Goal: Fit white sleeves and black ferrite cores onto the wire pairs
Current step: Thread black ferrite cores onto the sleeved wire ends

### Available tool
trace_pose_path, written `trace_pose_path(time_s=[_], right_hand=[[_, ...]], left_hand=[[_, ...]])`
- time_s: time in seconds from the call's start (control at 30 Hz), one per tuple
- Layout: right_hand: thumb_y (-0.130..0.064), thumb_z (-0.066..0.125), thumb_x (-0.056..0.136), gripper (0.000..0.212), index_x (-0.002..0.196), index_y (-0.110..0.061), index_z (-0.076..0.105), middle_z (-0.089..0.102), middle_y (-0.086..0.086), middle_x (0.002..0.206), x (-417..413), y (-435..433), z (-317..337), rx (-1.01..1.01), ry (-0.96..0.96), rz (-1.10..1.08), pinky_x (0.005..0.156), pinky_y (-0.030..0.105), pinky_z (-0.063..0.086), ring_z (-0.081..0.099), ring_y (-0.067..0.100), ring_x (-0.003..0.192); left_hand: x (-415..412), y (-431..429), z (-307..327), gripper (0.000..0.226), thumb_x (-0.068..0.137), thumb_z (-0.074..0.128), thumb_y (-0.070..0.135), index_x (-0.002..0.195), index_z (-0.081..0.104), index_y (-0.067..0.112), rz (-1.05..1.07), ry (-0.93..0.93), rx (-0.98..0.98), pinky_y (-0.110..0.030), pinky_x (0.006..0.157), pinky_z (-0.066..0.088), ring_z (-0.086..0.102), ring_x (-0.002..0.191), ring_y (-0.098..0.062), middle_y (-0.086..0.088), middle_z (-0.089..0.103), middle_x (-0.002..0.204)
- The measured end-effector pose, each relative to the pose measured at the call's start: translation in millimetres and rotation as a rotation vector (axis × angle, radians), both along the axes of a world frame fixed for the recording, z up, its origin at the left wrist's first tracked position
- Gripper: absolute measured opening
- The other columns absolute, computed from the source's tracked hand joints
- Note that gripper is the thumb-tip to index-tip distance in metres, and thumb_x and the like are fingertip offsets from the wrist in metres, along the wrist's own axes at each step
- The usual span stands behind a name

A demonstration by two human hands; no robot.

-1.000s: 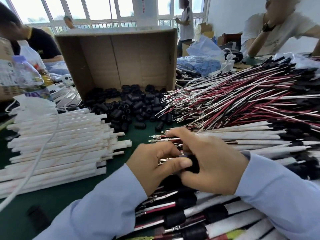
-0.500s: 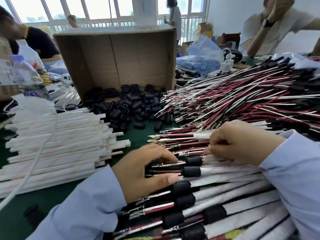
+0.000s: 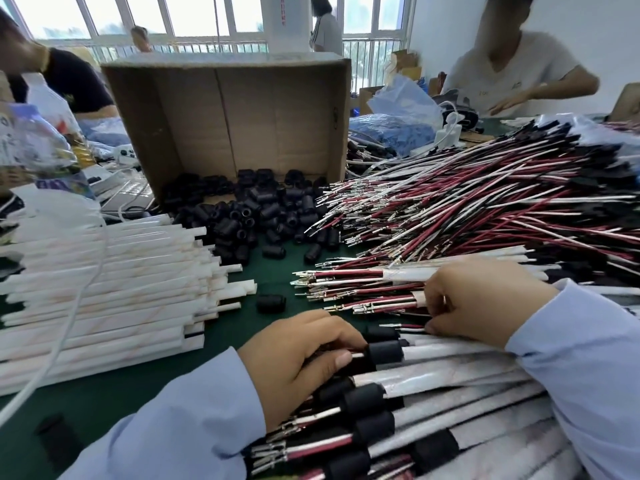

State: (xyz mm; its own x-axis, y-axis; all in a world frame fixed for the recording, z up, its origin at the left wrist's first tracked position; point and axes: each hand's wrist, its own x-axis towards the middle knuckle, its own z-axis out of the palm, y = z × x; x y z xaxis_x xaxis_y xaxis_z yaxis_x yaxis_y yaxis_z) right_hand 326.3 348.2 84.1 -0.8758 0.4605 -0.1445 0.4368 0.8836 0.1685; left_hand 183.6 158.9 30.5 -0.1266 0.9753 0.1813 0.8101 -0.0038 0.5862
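Note:
My left hand [image 3: 304, 362] lies on the row of finished wire pairs [image 3: 433, 410]. Its fingers curl over the wire ends, and its thumb is against a pair beside a black ferrite core [image 3: 384, 351]. My right hand [image 3: 485, 299] pinches the sleeve end of a sleeved red-and-white wire pair [image 3: 374, 299] in a small bunch. White sleeves [image 3: 104, 289] are stacked at the left. Loose ferrite cores [image 3: 249, 216] spill from the box. One core [image 3: 271, 303] lies alone on the mat. Bare wire pairs [image 3: 467, 209] are heaped at the right.
An open cardboard box [image 3: 228, 112] lies on its side behind the cores. A plastic bottle [image 3: 34, 143] and bags stand at the far left. A white cable [image 3: 79, 296] runs over the sleeves. A blue bag [image 3: 391, 133] and several people are at the back.
My hands have come apart: the right one moved right to the sleeved bunch, the left one settled on the finished row. A single core now lies on the mat by the sleeves.

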Motion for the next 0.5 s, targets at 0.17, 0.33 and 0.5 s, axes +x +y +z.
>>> trace_pose_path(time_s=[0.17, 0.33, 0.5], right_hand=[[-0.05, 0.063, 0.077, 0.019, 0.095, -0.043, 0.066, 0.062, -0.021, 0.081, 8.8, 6.9, 3.2, -0.103, 0.031, 0.091, 0.068, 0.023, 0.05, 0.056, 0.002, 0.077], [-0.058, 0.067, 0.074, 0.026, 0.094, -0.042, 0.065, 0.057, -0.02, 0.076, 7.3, 12.1, 3.0, -0.162, 0.004, 0.105, 0.061, 0.021, 0.042, 0.048, -0.003, 0.067], [-0.051, 0.073, 0.074, 0.02, 0.081, -0.035, 0.065, 0.056, -0.016, 0.068, 5.6, 14.4, 2.1, -0.22, 0.026, 0.025, 0.055, 0.02, 0.041, 0.047, -0.003, 0.061]], left_hand=[[0.4, -5.4, 2.1, 0.015, 0.086, 0.056, 0.045, 0.094, 0.065, 0.036, 0.056, 0.072, 0.069, -0.02, 0.08, 0.041, 0.053, 0.093, -0.003, 0.021, 0.061, 0.09], [6.0, -3.2, 4.2, 0.047, 0.079, 0.043, 0.071, 0.117, 0.055, 0.044, 0.078, 0.07, 0.054, -0.021, 0.094, 0.039, 0.047, 0.113, 0.0, 0.027, 0.048, 0.114], [7.0, -2.7, 2.8, 0.046, 0.085, 0.042, 0.063, 0.122, 0.055, 0.038, 0.025, 0.035, -0.021, -0.027, 0.093, 0.042, 0.05, 0.109, 0.002, 0.024, 0.051, 0.112]])
